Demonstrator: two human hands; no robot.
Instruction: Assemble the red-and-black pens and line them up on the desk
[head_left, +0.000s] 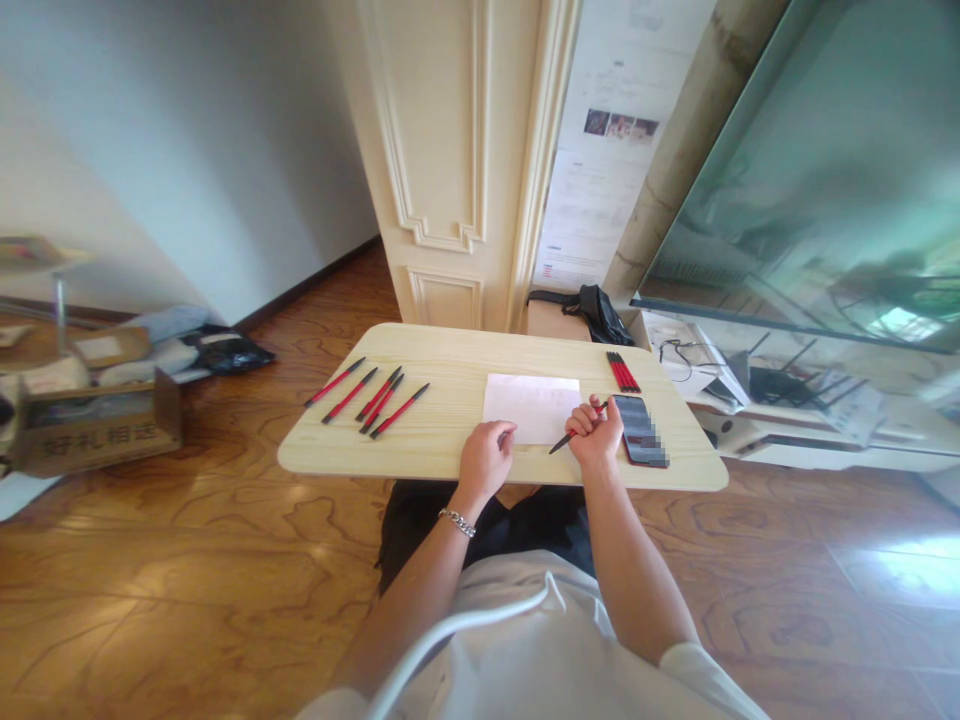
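- A cardboard box (97, 430) with printed characters sits on the wood floor (225, 600) off to my left.
- A dark plastic bag (229, 352) lies on the floor near that box.
- A black bag (592, 312) rests just past the table's (450, 350) far edge.
- A black router (780, 385) sits on a low white cabinet (825, 455) to my right.
- A large glass panel (810, 170) rises behind that cabinet.
- A printed poster (607, 170) hangs beside a cream panelled pillar (450, 150).

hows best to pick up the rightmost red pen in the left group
Pinch the red pen at mid-barrel from above, coming in from its near right side with the left hand. It lies flat and slanted, and the next pen sits close on its far left, so the near side gives easier access.
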